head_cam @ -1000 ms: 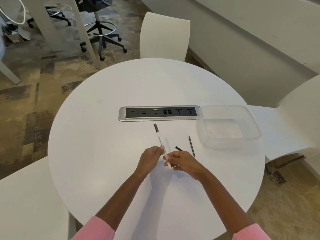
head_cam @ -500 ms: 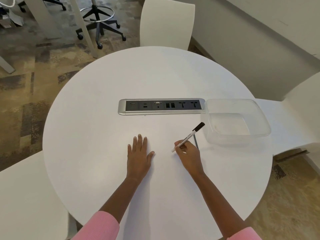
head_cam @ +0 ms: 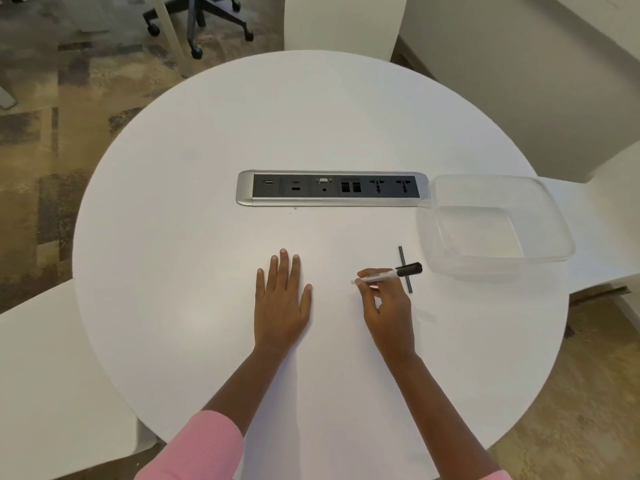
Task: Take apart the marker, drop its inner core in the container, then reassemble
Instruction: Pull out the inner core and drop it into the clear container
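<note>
My right hand (head_cam: pixel 388 303) pinches a white marker (head_cam: pixel 384 276) with a black cap, held low and nearly level, cap pointing right. Under the capped end lies a thin black inner core (head_cam: pixel 406 271) on the round white table (head_cam: pixel 207 168), pointing away from me. A clear plastic container (head_cam: pixel 495 225) stands just right of the core, with nothing inside it that I can see. My left hand (head_cam: pixel 281 296) rests flat on the table, palm down, fingers spread, holding nothing.
A silver power and socket strip (head_cam: pixel 332 188) is set into the table's middle, touching the container's left corner. White chairs stand at the far side (head_cam: pixel 343 22), the right (head_cam: pixel 609 202) and the near left (head_cam: pixel 52 375). An office chair base (head_cam: pixel 197 19) is on the carpet.
Both hands held the marker a second ago. My left hand let go and went flat on the table. My right hand carried the marker rightward and lowered it over the core.
</note>
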A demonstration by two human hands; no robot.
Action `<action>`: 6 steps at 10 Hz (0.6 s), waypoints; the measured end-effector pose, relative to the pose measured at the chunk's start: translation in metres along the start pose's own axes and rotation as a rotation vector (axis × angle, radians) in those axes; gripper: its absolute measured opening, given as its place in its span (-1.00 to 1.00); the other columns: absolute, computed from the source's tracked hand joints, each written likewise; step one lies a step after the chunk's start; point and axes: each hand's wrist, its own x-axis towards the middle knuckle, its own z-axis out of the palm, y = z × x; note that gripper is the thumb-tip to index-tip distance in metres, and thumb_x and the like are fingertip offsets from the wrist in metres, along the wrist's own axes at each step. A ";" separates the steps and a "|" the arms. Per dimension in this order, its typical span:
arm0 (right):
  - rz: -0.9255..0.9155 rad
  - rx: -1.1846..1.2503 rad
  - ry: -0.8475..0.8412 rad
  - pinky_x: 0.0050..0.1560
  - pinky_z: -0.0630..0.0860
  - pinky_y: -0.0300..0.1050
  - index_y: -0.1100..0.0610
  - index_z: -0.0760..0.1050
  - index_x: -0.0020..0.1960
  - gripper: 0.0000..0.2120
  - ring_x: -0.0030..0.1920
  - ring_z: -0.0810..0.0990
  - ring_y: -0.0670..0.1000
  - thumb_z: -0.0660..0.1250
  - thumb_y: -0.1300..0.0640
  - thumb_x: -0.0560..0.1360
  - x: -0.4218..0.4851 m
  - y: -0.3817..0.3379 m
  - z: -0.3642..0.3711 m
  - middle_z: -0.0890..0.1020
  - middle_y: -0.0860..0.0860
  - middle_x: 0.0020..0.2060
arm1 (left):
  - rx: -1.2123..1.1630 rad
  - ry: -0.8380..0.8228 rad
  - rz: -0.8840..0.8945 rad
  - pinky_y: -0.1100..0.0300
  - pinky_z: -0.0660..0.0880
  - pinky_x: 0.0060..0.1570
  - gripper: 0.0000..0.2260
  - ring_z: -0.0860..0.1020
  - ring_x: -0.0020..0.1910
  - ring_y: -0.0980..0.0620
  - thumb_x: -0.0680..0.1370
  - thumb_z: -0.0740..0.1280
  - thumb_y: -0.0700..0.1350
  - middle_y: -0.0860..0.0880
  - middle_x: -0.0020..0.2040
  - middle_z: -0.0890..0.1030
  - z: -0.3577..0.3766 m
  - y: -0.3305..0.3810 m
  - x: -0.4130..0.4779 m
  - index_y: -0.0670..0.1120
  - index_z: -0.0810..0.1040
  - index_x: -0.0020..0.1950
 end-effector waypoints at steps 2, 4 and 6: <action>0.015 -0.188 -0.167 -0.12 0.55 0.02 0.28 0.52 -0.09 -0.94 -0.12 0.58 0.11 0.27 0.30 0.48 0.000 0.012 0.007 0.63 0.16 -0.14 | 0.006 0.019 -0.001 -0.01 -0.01 0.39 -0.50 0.31 0.42 -0.16 0.55 0.02 0.01 -0.19 0.46 0.30 0.000 0.000 -0.001 -0.16 0.26 0.45; -0.039 -0.115 -0.046 -0.14 0.56 -0.11 0.29 0.53 -0.10 -0.91 -0.10 0.57 -0.02 0.27 0.29 0.45 0.002 0.007 0.004 0.65 0.13 -0.15 | 0.000 0.022 -0.004 -0.01 -0.01 0.39 -0.50 0.29 0.43 -0.15 0.55 0.02 0.01 -0.19 0.46 0.29 0.000 0.001 0.000 -0.16 0.26 0.45; 0.089 -0.146 -0.173 -0.05 0.54 -0.08 0.29 0.53 -0.05 -0.83 -0.04 0.57 0.02 0.19 0.26 0.48 0.000 0.014 0.005 0.66 0.14 -0.11 | -0.007 0.024 -0.008 -0.02 -0.01 0.40 -0.50 0.28 0.44 -0.15 0.55 0.02 0.01 -0.18 0.47 0.28 0.001 0.001 -0.001 -0.16 0.26 0.45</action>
